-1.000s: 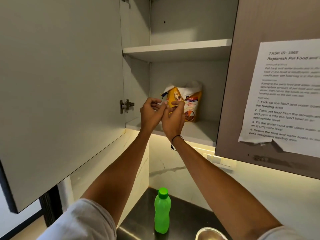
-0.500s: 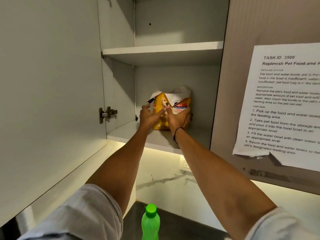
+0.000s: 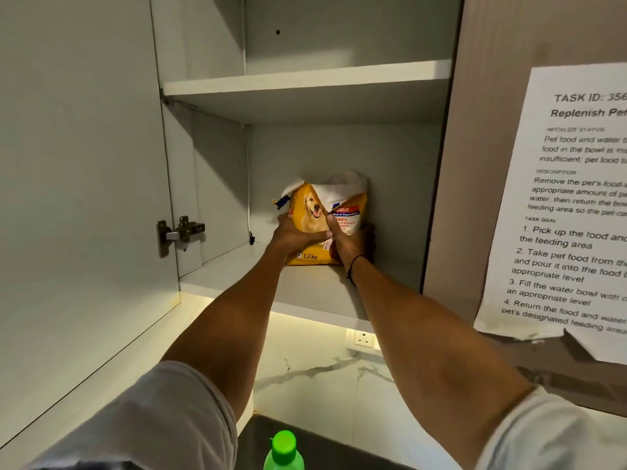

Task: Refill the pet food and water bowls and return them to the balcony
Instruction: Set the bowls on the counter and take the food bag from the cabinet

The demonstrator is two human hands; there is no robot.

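Note:
A yellow pet food bag (image 3: 314, 215) with a dog's picture stands upright at the back of the lower shelf (image 3: 305, 290) in the open wall cabinet. Its torn top is white and crumpled. My left hand (image 3: 291, 237) wraps the bag's left side and front. My right hand (image 3: 351, 242), with a black band at the wrist, grips the bag's right side. Both arms reach up into the cabinet. The food and water bowls are out of view.
The cabinet door (image 3: 78, 198) stands open on the left, its hinge (image 3: 181, 232) near the shelf. A bare upper shelf (image 3: 305, 83) is above. A task sheet (image 3: 570, 205) hangs on the right door. Below are a green bottle (image 3: 284, 451), a dark counter and a wall socket (image 3: 363, 338).
Both hands went from in front of the cabinet onto the bag and now hold its sides. The view has tilted up, hiding most of the bottle and counter.

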